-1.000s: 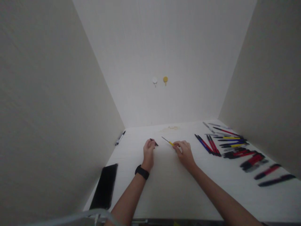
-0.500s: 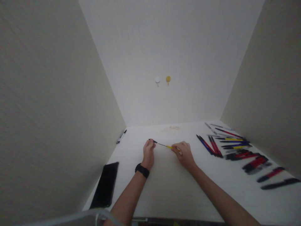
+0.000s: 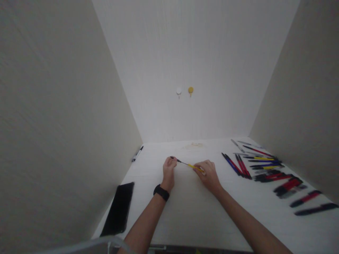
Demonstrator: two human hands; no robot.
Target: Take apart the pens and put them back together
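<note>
My left hand (image 3: 168, 173), a black watch (image 3: 161, 192) on its wrist, pinches the black end piece (image 3: 178, 161) of a pen. From that piece a thin dark refill (image 3: 184, 163) runs to the right into a yellow pen barrel (image 3: 191, 165). The barrel is gripped by my right hand (image 3: 208, 173), its far end showing below the fingers. Both hands are over the middle of the white tabletop (image 3: 190, 211), with the pen held slanting slightly down to the right. Fingers hide part of each end.
Several pens and markers in red, blue, yellow and black (image 3: 267, 164) lie along the right side. At the left are a black phone (image 3: 118, 208) and a clear pen with a black cap (image 3: 137, 154). White (image 3: 179, 91) and yellow (image 3: 190, 90) hooks are on the back wall.
The whole view has shifted slightly. Both hands keep nearly the same place and the same hold on the pen parts; the length of refill showing looks slightly shorter.
</note>
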